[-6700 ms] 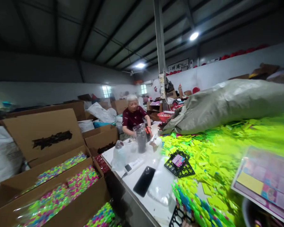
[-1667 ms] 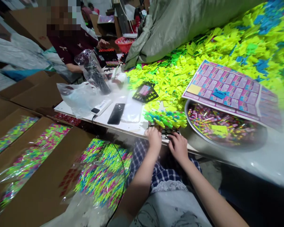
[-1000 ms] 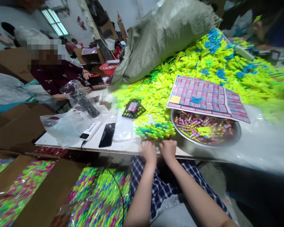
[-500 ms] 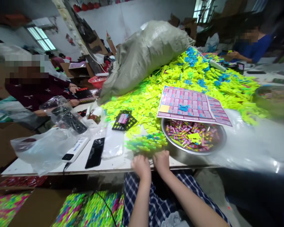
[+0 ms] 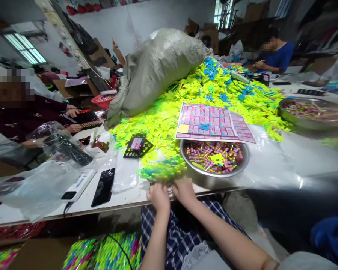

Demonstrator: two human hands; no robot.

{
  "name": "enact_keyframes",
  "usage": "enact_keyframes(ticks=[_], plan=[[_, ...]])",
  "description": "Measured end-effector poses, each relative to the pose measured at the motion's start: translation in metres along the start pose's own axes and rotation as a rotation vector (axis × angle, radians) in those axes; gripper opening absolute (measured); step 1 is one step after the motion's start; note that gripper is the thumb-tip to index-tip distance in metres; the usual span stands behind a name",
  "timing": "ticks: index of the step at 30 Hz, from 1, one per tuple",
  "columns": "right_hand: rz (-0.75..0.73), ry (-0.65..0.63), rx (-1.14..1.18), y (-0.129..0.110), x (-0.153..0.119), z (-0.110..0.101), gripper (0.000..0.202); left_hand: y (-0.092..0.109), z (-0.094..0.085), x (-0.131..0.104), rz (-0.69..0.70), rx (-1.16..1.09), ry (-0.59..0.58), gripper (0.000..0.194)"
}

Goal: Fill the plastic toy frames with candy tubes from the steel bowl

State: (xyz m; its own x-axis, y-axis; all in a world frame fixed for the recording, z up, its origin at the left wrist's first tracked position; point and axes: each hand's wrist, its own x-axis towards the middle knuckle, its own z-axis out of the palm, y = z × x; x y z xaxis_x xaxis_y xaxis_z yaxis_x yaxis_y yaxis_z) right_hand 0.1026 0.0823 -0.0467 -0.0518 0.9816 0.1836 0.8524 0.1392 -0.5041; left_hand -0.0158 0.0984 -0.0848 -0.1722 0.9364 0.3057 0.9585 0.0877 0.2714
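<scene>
My left hand [image 5: 159, 197] and my right hand [image 5: 184, 190] are side by side at the front edge of the table, fingers curled. What they grip, if anything, is hidden behind the knuckles. Just beyond them lies a blurred cluster of yellow-green plastic pieces with blue bits [image 5: 163, 167]. To its right stands a metal bowl [image 5: 183, 159] full of small pink and yellow wrapped tubes, with a yellow piece on top. A printed pink sheet [image 5: 228, 123] rests over the bowl's back rim, bearing a blue piece [image 5: 204, 126].
A large heap of yellow pieces [image 5: 197, 88] spreads behind, under a grey sack [image 5: 157, 67]. Black perforated cards [image 5: 138, 145], a clear plastic bag stack [image 5: 125, 172], a phone [image 5: 103, 187] and a white device [image 5: 80, 183] lie left. Co-workers sit at both sides; a second bowl [image 5: 295, 122] stands right.
The view has swung to the right, so the scene sits further left in the picture. My hands keep about the same place by the table edge, fingers still curled.
</scene>
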Motion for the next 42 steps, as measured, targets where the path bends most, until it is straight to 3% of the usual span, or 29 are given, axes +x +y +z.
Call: enact_keyframes(ticks=[4,6,8,12,16,19,21,24,26,28,30,33,36,39,42], plan=[[-0.210,0.035,0.142,0.026,-0.012,-0.057,0.025,0.000,0.001,0.000,0.003,-0.025,-0.008,0.022],[-0.206,0.141,0.126,0.049,-0.008,-0.082,0.028,0.001,0.001,0.001,-0.003,-0.045,-0.009,0.022],[-0.174,0.147,-0.007,0.071,0.000,-0.097,0.032,0.000,0.000,0.003,-0.008,-0.076,-0.011,0.022],[-0.217,0.013,-0.165,0.095,0.008,-0.099,0.037,-0.003,-0.012,-0.006,-0.059,-0.179,0.037,0.025],[-0.202,0.203,-0.053,0.100,0.002,-0.092,0.020,-0.001,-0.036,-0.043,-0.175,-0.548,0.115,0.032],[-0.230,0.354,0.100,0.093,-0.005,-0.093,0.013,0.015,-0.051,-0.072,-0.278,-0.981,-0.148,0.031],[-0.279,0.390,0.152,0.079,-0.011,-0.096,0.009,0.032,-0.057,-0.082,-0.428,-1.314,-0.372,0.041],[-0.509,0.206,0.158,0.048,-0.025,-0.099,0.007,0.057,-0.064,-0.080,-0.672,-1.768,-0.593,0.058],[-0.683,-0.007,0.176,0.031,-0.035,-0.101,0.007,0.066,-0.069,-0.073,-0.726,-1.926,-0.611,0.054],[-0.768,-0.182,0.199,0.027,-0.037,-0.107,0.010,0.068,-0.075,-0.066,-0.712,-1.960,-0.552,0.043],[-0.699,-0.222,0.202,0.039,-0.027,-0.116,0.014,0.066,-0.079,-0.063,-0.704,-1.901,-0.494,0.037],[-0.452,-0.061,0.025,0.081,0.005,-0.128,0.024,0.060,-0.080,-0.065,-0.744,-1.767,-0.426,0.038],[-0.296,-0.199,-0.308,0.119,0.039,-0.123,0.038,0.054,-0.078,-0.070,-0.757,-1.629,-0.416,0.036],[-0.211,-0.322,-0.394,0.134,0.056,-0.107,0.043,0.045,-0.074,-0.073,-0.716,-1.510,-0.398,0.031],[-0.175,-0.277,-0.361,0.135,0.058,-0.097,0.025,0.037,-0.070,-0.076,-0.717,-1.558,-0.342,0.034]])
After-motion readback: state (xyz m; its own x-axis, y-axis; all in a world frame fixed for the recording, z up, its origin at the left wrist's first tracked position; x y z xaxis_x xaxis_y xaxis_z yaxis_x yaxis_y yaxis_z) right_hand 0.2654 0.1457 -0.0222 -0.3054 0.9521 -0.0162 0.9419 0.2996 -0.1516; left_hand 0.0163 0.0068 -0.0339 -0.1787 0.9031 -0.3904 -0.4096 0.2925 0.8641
